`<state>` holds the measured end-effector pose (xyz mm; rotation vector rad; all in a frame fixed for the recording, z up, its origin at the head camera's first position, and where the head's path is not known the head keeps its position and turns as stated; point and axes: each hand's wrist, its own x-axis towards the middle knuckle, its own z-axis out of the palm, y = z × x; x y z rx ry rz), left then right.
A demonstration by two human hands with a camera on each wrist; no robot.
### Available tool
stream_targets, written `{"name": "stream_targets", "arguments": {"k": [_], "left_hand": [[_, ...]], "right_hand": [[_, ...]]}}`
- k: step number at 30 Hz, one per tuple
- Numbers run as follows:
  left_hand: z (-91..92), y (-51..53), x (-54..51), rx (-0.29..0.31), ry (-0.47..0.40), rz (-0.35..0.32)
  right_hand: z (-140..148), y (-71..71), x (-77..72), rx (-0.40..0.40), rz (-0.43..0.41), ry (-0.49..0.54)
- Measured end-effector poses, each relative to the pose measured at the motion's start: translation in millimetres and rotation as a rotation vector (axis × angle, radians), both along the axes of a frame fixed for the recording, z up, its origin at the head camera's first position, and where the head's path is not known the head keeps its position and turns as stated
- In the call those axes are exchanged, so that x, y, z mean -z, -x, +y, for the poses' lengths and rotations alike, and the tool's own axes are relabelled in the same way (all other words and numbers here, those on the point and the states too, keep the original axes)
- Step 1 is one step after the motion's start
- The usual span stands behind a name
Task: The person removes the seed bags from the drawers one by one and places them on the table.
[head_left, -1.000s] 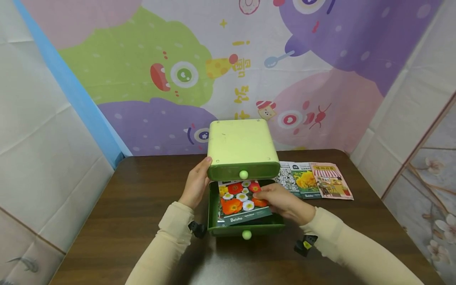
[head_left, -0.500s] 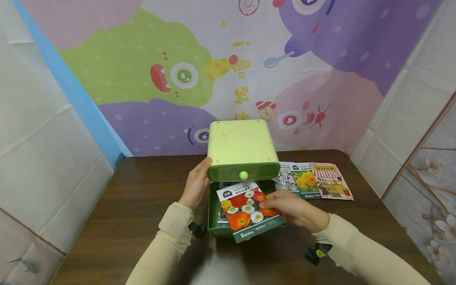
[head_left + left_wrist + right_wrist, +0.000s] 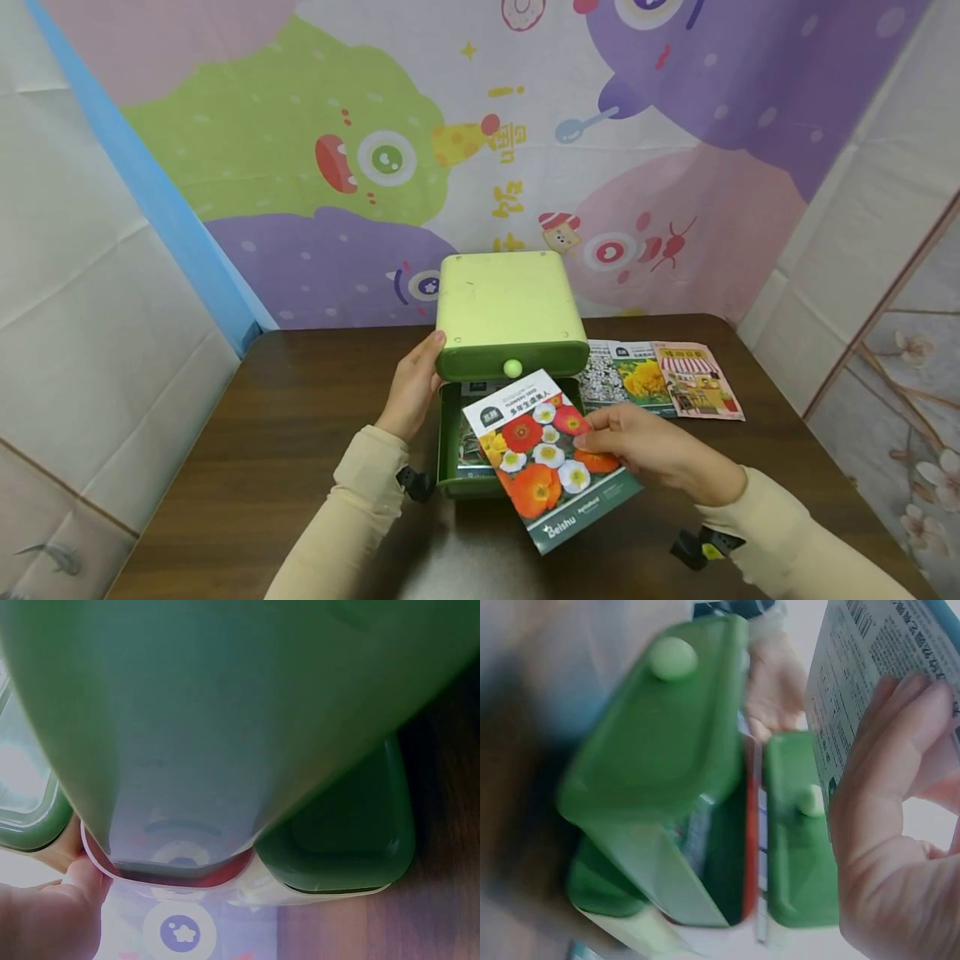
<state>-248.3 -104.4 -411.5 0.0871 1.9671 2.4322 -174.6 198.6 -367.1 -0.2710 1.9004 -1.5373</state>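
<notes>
Inspected: the flower seed packet (image 3: 551,462) is held tilted, overlapping the right front of the pulled-out lower drawer (image 3: 471,486) from where I stand; any contact with the rim cannot be judged. The right hand (image 3: 660,446) has its fingers clamped on the packet's right side, thumb on the flowered face, the others behind the printed back. The left hand (image 3: 412,387) rests against the left side of the green cabinet (image 3: 510,300); most of its fingers are hidden, so I cannot tell whether they grip. Another packet (image 3: 472,454) lies in the drawer.

Assessment: the one-sided pinch looks adequate, though the free corner could snag. Recommended: pinch firmly without creasing, carry the lower edge clear of the rim, and brace the cabinet against sliding.
</notes>
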Motion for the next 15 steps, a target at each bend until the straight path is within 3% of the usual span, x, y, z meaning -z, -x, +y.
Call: {"name": "stream_targets", "arguments": {"k": [6,15], "left_hand": [[-0.6,-0.5,-0.2,0.006,0.000,0.000],[-1.8,-1.4,0.4,0.024,0.010,0.006]], "right_hand": [[17.7,-1.5,-18.0,0.072,0.042,0.006],[51.3,1.0,-22.0,0.172,0.103,0.030]]}}
